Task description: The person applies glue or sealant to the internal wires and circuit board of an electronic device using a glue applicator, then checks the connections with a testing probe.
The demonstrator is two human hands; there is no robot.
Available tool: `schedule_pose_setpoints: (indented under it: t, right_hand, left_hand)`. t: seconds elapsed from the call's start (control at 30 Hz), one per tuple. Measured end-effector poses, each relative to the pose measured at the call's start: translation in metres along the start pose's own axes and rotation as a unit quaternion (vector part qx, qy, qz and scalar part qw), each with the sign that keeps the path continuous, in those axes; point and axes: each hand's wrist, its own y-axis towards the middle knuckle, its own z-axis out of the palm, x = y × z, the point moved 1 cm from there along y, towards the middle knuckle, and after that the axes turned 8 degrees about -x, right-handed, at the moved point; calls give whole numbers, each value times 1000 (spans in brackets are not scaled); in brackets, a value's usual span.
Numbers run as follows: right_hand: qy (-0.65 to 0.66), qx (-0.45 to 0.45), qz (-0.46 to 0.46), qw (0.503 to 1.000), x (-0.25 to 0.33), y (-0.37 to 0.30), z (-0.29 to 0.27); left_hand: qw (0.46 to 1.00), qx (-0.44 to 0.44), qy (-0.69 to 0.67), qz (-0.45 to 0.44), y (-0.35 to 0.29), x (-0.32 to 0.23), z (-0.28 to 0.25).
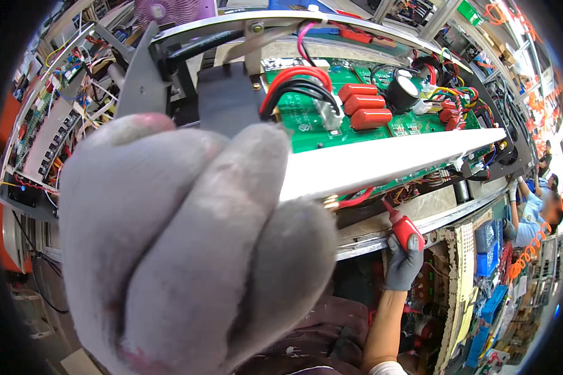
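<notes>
My left hand, in a grey glove with reddish smudges, looms large and close to the camera. Its fingers are curled together, and whatever they may hold is hidden. In my right hand, also gloved in grey, is a small red squeeze bottle, its thin nozzle tilted up and left. The nozzle is close to the near side of a metal chassis. Inside the chassis lies a green circuit board with red capacitors, a black cylindrical capacitor and thick red and black wires. A bright pale bar runs along the board.
Another open chassis full of wires stands at the left. Behind are a purple fan and more equipment. Blue bins and an orange coiled hose are at the right, near a person in light blue.
</notes>
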Motion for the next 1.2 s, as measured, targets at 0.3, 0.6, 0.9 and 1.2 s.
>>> schedule_pose_setpoints:
  t: [0.3, 0.6, 0.9, 1.2]
  right_hand:
    - [1, -50, -62, 997, -13, -40, 21]
    - [-46, -127, -150, 979, 3, -58, -1]
    - [-26, -79, -179, 980, 50, 0, -11]
    - [-181, 60, -132, 973, 72, 63, 37]
  left_hand:
    - [997, 74, -3, -9, -12, 20, -17]
    - [999, -20, -42, -23, -28, 16, -5]
    - [995, -38, -17, -86, -32, 19, -8]
    - [996, -62, 15, -55, -17, 11, 11]
